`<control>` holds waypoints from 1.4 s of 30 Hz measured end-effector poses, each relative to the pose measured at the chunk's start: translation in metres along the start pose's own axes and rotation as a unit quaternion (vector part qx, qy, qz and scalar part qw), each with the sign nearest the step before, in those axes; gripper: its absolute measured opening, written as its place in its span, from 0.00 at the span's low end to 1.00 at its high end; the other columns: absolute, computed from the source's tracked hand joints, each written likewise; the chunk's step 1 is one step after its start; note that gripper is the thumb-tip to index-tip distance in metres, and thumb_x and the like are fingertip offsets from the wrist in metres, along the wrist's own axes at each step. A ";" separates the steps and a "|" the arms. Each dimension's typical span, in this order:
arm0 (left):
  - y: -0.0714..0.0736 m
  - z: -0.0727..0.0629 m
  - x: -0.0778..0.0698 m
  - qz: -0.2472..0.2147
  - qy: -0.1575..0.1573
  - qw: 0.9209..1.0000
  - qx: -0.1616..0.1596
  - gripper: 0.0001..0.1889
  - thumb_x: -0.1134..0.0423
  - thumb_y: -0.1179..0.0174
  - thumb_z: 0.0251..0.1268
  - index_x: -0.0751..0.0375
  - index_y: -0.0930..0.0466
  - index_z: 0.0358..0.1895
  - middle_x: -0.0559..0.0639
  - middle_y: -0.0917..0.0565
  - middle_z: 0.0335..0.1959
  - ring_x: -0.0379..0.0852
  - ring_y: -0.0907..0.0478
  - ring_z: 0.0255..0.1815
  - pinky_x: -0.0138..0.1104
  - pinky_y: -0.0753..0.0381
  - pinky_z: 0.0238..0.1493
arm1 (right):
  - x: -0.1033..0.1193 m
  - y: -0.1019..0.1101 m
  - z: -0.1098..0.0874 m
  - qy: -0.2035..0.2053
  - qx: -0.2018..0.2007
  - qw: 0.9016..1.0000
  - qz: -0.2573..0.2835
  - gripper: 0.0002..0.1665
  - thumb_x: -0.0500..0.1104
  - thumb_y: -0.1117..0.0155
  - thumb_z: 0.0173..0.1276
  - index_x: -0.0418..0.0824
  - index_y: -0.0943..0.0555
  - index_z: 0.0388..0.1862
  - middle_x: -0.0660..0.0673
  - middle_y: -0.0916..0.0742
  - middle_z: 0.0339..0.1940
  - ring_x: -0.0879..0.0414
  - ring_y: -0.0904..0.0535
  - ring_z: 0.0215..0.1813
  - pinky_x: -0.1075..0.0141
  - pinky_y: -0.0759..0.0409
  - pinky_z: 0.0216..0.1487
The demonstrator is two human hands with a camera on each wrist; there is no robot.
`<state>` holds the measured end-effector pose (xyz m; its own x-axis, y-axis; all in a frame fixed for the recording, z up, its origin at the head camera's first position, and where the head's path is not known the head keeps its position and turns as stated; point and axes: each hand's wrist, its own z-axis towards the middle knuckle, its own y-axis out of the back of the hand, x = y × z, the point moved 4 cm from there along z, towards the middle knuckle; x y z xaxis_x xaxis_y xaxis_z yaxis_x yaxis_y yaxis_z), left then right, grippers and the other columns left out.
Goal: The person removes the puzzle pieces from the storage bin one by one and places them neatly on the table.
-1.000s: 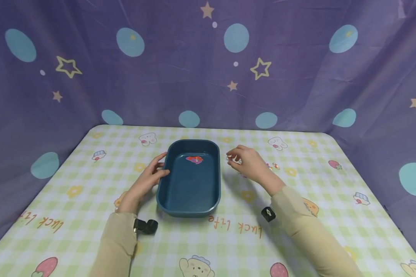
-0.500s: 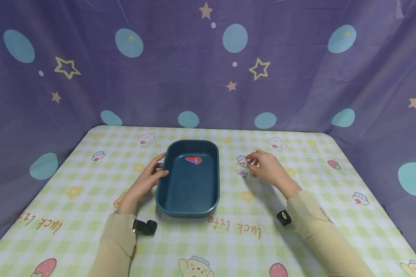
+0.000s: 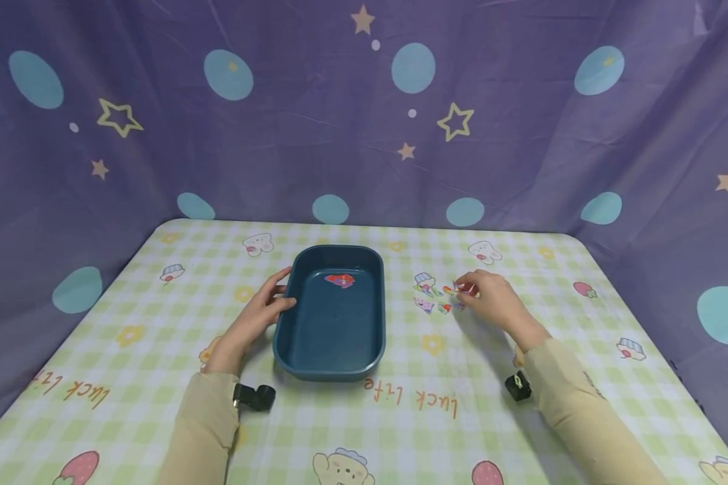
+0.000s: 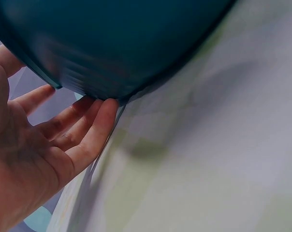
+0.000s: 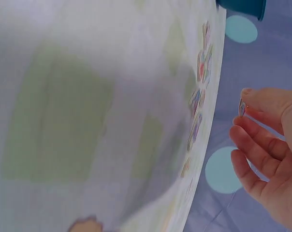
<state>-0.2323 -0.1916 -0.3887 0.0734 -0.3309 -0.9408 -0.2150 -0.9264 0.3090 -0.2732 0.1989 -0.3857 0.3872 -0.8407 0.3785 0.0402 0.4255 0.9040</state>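
A dark teal rectangular tray (image 3: 329,330) stands on the table, left of centre. My left hand (image 3: 256,315) holds its left side, thumb at the rim and the other fingers along the outer wall. Inside, near the far end, lies a flat red and purple piece (image 3: 340,280). To the right of the tray my right hand (image 3: 496,302) is raised above the cloth. Between thumb and index finger it pinches a thin, small flat colourful piece (image 5: 242,107), seen edge-on in the right wrist view. Below it lie several similar flat pieces (image 3: 424,305), like stickers.
A green and white checked tablecloth (image 3: 431,438) with printed animals, strawberries and cupcakes covers the table. Purple curtains (image 3: 315,148) with stars and blue ovals hang behind and at both sides. Black wrist cameras (image 3: 257,397) sit at both sleeves.
My right hand has moved right, away from the tray, over the group of flat pieces, uncovering more of them. The left hand, the tray and the piece in it have stayed put.
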 end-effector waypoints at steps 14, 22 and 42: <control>0.006 0.017 0.028 0.016 -0.006 1.000 -0.011 0.34 0.56 0.49 0.64 0.36 0.54 0.71 0.60 0.41 0.64 0.54 0.36 0.58 0.37 0.32 0.44 | -0.027 0.004 -0.014 -0.038 0.039 0.998 -0.014 0.13 0.42 0.37 0.58 0.37 0.18 0.41 0.46 0.16 0.30 0.55 0.23 0.33 0.58 0.27 0.38; 0.006 0.015 0.028 0.018 -0.003 1.000 -0.010 0.34 0.54 0.49 0.64 0.34 0.54 0.70 0.60 0.41 0.65 0.55 0.38 0.61 0.45 0.34 0.50 | -0.031 -0.002 -0.017 -0.045 0.062 0.997 -0.002 0.12 0.41 0.37 0.59 0.37 0.19 0.40 0.48 0.17 0.28 0.56 0.23 0.31 0.58 0.27 0.37; 0.005 0.016 0.027 0.018 -0.021 1.000 -0.009 0.34 0.54 0.49 0.63 0.38 0.53 0.71 0.62 0.40 0.62 0.53 0.35 0.57 0.41 0.31 0.46 | -0.033 -0.005 -0.017 -0.057 0.077 0.995 -0.006 0.11 0.42 0.37 0.58 0.38 0.17 0.38 0.46 0.17 0.29 0.55 0.24 0.32 0.58 0.27 0.37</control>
<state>-0.2473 -0.2025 -0.4147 0.0256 -0.3569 -0.9338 -0.2000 -0.9170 0.3451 -0.2702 0.2302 -0.4062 0.2804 -0.8813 0.3804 -0.1020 0.3667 0.9247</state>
